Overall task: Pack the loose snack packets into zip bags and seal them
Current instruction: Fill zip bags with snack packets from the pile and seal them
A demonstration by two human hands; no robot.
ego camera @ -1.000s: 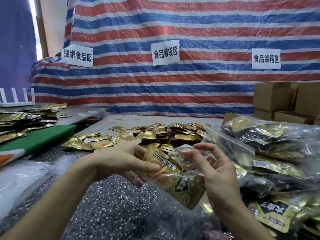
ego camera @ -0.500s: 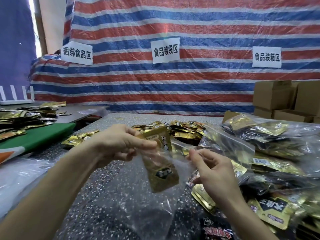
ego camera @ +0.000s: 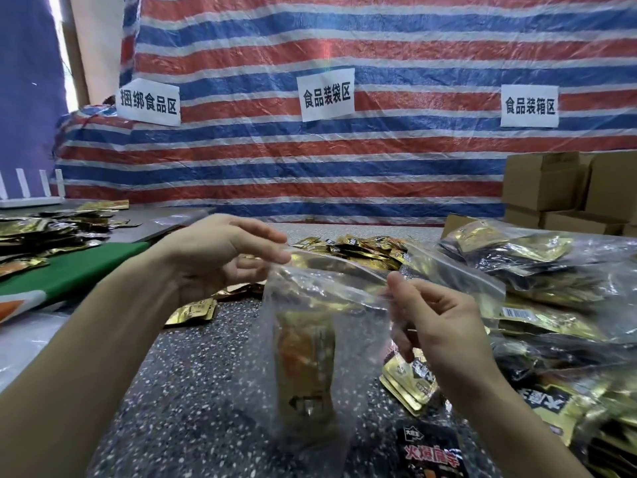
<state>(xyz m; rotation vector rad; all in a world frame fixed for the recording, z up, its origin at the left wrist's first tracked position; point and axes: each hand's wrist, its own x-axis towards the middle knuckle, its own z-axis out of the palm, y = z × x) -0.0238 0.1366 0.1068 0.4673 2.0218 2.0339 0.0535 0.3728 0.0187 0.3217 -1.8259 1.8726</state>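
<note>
Pinching the zip bag's (ego camera: 358, 339) mouth, left hand (ego camera: 220, 257) at its left corner, right hand (ego camera: 441, 326) at its right rim; holding it open above the tabletop (ego camera: 206, 391), gold packets (ego camera: 303, 360) inside. Likely mid-filling: calls for more loose packets (ego camera: 355, 244) from behind the bag, then sealing

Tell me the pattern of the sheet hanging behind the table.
The sheet has red, blue and white horizontal stripes; head view.

Bare speckled worktop (ego camera: 193, 391) is lying open at lower left. Filled bags (ego camera: 551, 270) are blocking the right side; a loose packet heap (ego camera: 344, 242) is occupying the far centre.
</note>
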